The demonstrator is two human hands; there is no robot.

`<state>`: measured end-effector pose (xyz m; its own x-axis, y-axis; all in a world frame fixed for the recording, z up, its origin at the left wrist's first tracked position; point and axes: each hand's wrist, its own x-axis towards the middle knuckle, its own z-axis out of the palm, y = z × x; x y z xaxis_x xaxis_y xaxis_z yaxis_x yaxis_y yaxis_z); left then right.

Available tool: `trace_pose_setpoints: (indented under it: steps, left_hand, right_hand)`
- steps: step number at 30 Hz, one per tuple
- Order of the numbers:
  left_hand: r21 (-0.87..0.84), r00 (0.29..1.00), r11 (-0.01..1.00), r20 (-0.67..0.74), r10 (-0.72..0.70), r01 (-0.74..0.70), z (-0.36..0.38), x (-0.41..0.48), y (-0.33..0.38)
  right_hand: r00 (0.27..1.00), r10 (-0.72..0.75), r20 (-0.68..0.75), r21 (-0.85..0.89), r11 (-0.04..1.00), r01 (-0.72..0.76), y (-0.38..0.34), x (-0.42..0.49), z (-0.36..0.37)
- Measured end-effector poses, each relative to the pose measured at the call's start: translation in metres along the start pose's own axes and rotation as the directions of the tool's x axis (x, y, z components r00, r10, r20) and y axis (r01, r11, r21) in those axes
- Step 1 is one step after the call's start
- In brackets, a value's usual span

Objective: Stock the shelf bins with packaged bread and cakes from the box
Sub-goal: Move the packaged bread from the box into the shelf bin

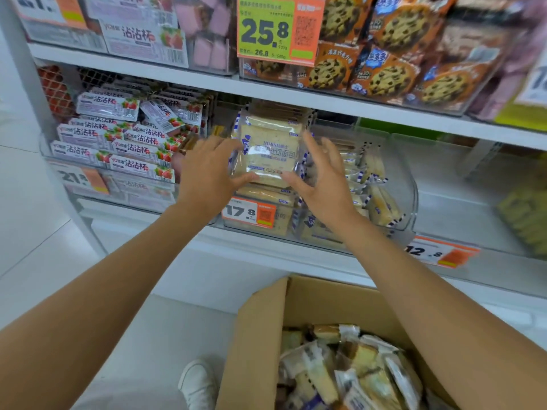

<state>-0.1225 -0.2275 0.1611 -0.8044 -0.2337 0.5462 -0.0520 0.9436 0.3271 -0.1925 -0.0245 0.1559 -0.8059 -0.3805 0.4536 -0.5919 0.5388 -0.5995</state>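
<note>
Hands: left hand (pixel 207 170) and right hand (pixel 322 179), fingers spread and straight, bracket 1 sliced-bread packet (pixel 268 152) upright atop the stack in the clear bin (pixel 412 184). Handling: we should square it, label forward, before reaching into the cardboard box (pixel 266 321).

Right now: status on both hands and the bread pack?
Left hand and right hand open, flanking the bread pack. It stands upright on the stack in the clear bin. Box below holds more packs. Nothing blocks the bin.
</note>
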Motion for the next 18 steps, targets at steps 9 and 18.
trace_pose_setpoints:
  steps: [9, 18]
  left_hand:
    - [-0.361, 0.875, 0.889, 0.476, -0.085, 0.283, 0.020, -0.102, 0.071]
    - [-0.205, 0.709, 0.864, 0.670, -0.219, 0.460, 0.076, -0.203, 0.075]
  right_hand:
    - [0.972, 0.059, 0.229, -0.204, 0.979, -0.011, 0.026, -0.106, -0.033]
    - [0.546, 0.548, 0.634, -0.263, 0.816, -0.514, 0.141, -0.276, -0.015]
